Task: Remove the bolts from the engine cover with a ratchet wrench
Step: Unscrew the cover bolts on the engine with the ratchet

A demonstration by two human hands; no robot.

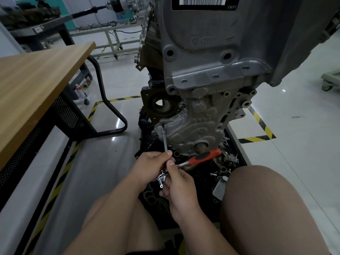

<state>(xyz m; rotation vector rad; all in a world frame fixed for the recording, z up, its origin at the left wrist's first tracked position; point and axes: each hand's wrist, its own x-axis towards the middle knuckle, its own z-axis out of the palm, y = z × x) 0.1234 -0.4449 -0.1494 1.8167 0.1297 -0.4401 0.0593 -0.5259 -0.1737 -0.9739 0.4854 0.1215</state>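
Here left hand and right hand grip the ratchet wrench, its extension against the engine cover, table alongside.

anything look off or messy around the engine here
Mainly clutter: loose clips and small metal parts lie scattered over the black mat below the engine cover. The ratchet wrench looks fine, its extension bar running straight up to the cover's edge.

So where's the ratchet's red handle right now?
Head view, centre: the ratchet handle juts right from the left hand and right hand, just under the shaft stub at the cover's bottom.
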